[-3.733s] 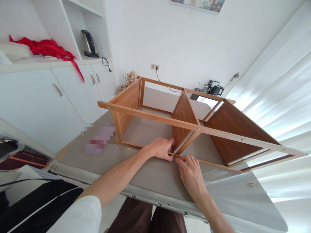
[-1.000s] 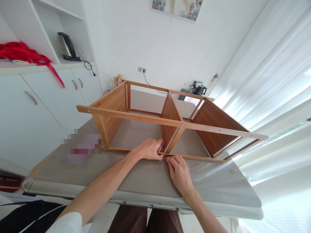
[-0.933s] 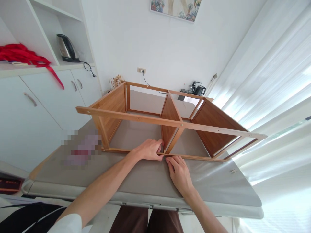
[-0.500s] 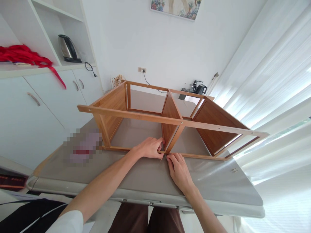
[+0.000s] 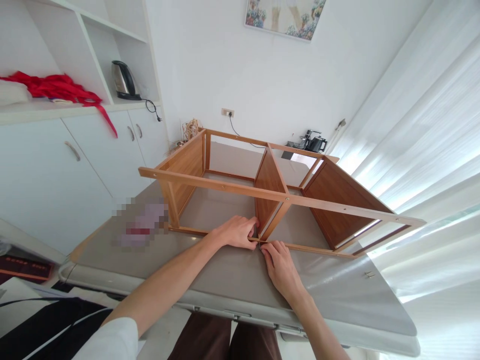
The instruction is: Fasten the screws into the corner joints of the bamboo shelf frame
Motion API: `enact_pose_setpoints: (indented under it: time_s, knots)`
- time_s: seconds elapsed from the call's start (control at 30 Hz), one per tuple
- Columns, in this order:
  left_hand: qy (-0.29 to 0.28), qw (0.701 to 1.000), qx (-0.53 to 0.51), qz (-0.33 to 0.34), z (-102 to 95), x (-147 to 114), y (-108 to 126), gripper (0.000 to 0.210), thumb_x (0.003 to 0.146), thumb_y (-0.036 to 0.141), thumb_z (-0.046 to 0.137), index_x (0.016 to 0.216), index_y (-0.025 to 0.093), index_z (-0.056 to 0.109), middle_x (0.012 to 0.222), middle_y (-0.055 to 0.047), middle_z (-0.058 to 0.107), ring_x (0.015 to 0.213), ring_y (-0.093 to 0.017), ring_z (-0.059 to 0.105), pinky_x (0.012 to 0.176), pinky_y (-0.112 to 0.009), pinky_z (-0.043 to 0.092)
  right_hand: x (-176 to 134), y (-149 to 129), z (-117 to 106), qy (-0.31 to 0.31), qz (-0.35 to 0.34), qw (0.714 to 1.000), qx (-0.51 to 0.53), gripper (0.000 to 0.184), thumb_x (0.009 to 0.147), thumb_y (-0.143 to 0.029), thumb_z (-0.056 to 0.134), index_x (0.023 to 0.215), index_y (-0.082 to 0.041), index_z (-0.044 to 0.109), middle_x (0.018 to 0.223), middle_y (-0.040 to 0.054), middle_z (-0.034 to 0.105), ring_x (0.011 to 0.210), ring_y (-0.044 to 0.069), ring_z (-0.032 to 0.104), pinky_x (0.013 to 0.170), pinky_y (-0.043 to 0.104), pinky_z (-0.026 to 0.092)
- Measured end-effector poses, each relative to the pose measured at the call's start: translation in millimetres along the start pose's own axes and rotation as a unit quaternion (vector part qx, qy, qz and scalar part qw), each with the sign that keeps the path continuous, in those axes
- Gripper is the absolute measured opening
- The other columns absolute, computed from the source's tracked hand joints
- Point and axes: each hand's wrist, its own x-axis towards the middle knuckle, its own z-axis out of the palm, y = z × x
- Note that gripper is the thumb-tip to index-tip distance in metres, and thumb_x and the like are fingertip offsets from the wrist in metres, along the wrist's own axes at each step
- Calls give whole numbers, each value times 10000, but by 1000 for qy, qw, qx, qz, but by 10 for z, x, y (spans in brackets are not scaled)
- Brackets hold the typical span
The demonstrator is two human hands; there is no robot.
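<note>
A wooden shelf frame (image 5: 225,189) lies on its side on the grey table (image 5: 213,265). My left hand (image 5: 240,231) is closed around its near lower rail, where the middle shelf panel (image 5: 270,182) joins it; the thumb is below the rail and the fingers reach inside. Just right of this joint, my right hand (image 5: 280,262) is closed, its fingertips pinching a small, thin metal piece (image 5: 259,245) against the rail. Most of that piece is hidden by the fingers, so its kind does not show.
Small screws (image 5: 370,275) lie at the table's right. A blurred-out package (image 5: 144,225) lies left of the frame. Beyond it stand white cabinets (image 5: 86,155) with a kettle (image 5: 124,80) and red cloth (image 5: 56,87). A black coffee appliance (image 5: 315,142) stands behind; curtains (image 5: 423,150) hang right.
The whole view has shifted, so the scene sits slightly farther right and lower. Both hands stay at the same joint, with only slight finger movement.
</note>
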Motion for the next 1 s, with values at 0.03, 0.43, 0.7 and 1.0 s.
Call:
enact_pose_setpoints:
  time_s: [0.03,0.43,0.7,1.0]
  knots:
    - [0,1000,-2,-1,1,-1,-2,363,710,405,686,972,226,509,786,38,723,714,-197,683,592,-290,389,3,4,-2,1,-4,1000,2,236,1006,-175,387,966,-224,615,919,51,614,839,198,547,767,341,453]
    - [19,1000,-14,8,40,-2,-41,403,703,362,682,1045,222,521,786,47,729,723,-193,686,604,-279,399,-49,5,24,16,-5,1000,15,201,997,-175,413,973,-223,607,924,56,611,871,203,550,806,367,476]
    - [8,1000,10,-2,49,1,-33,399,712,440,667,1013,226,513,788,16,726,713,-224,688,592,-306,406,-206,100,-183,-16,-6,999,40,170,1001,-217,423,1019,-244,591,1016,63,616,967,212,579,869,379,494]
    - [3,993,118,-24,102,30,45,524,809,620,524,1072,167,527,851,-116,728,807,-329,702,702,-382,469,-1395,685,-788,122,162,978,-39,175,965,-373,470,1028,-273,599,975,61,683,897,224,663,750,347,553]
